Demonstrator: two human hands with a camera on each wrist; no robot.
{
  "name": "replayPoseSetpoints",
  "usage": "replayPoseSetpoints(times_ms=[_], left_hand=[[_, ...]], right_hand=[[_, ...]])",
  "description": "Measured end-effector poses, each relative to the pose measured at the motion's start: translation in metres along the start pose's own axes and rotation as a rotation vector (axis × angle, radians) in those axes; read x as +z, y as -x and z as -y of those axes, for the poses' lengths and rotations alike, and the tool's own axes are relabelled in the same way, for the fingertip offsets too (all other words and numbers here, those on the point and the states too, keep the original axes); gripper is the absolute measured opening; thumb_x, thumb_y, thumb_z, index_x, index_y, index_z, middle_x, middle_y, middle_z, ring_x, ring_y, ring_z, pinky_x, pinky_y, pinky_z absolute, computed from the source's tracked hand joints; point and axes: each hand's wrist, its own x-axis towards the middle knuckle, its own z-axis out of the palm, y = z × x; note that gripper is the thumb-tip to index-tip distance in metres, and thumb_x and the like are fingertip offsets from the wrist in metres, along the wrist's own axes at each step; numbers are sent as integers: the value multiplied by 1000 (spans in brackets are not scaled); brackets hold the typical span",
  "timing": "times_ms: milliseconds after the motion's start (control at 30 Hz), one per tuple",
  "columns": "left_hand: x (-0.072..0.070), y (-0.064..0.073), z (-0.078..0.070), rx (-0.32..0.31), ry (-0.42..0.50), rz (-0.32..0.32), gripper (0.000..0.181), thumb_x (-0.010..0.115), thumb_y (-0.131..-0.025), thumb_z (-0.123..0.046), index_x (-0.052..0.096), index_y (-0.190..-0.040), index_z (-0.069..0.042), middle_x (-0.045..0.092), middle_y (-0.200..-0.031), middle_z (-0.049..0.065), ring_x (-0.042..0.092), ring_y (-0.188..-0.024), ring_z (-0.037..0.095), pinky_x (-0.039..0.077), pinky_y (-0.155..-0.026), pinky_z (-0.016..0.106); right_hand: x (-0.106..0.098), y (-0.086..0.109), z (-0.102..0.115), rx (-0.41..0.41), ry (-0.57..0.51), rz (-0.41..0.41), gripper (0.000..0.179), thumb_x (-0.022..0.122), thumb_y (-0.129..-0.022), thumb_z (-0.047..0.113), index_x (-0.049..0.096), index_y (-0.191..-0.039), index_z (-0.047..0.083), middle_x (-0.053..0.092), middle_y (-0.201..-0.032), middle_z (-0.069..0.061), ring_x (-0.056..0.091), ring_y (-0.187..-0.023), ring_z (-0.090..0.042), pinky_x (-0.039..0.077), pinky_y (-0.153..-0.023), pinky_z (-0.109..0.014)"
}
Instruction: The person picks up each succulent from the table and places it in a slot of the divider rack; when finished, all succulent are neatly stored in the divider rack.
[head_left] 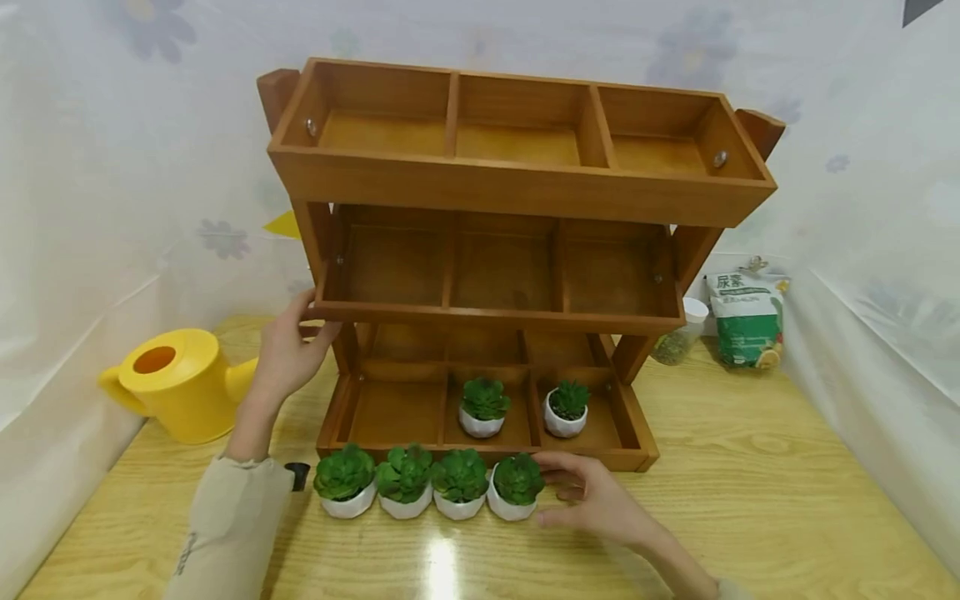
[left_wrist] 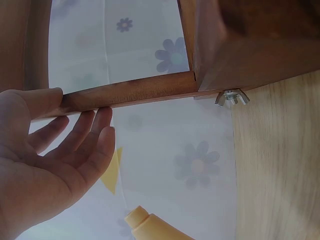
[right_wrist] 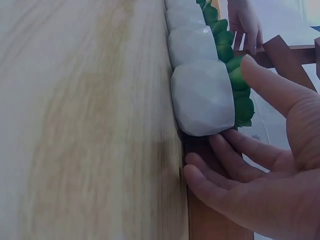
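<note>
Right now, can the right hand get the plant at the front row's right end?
Probably yes: the right hand is right beside that plant, thumb and fingers apart, and nothing seems to stand between them.

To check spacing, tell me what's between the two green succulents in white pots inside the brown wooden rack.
A brown wooden divider separates them, in the head view.
</note>
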Motion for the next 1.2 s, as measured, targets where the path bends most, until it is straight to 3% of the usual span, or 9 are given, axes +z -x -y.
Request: replayPoseSetpoints(times_ms=[300,533,667,867,1200], left_hand=[[1,1,1,7,-1,-9,47,56,-97,-15,43,-140,1,55,-125,30,59,-102,47,53,-80,57],[0,2,0,-2,3,-7,49,56,-97,-15,42,-141,1,54,-127,30,57,-105,46,52,-82,57],[0,2,0,3,-2,-9,49,56,-97,-15,42,-141,1,54,-127,29,57,-105,46,52,-82,57],[0,2,-1,-2,-1,-6,49,56,-97,-15,42,-141,1,54,-127,29,57,-106,46,52,-82,57],[0,2,-2,-9,-5,-3,49,56,-97,-15,42,-141,1,54,-125,30,59,-102,47,52,-82,57]], right_hand=[[12,-4,1,-58,179,-116,66,84,-74,22,56,-126,-8,64,-115,-18,65,-97,-24,56,-79,-34],[24,-7,8,72,437,-235,74,88,-63,44,61,-119,4,65,-113,-6,62,-102,-27,52,-85,-44],[29,-9,10,119,470,-280,71,89,-59,46,62,-112,6,66,-109,-5,62,-101,-27,52,-83,-45],[31,-12,12,116,510,-304,68,89,-59,46,64,-108,6,68,-105,-5,64,-95,-25,54,-79,-42],[27,-10,12,64,492,-249,67,87,-65,44,63,-114,5,66,-91,3,60,-76,-9,50,-63,-23]])
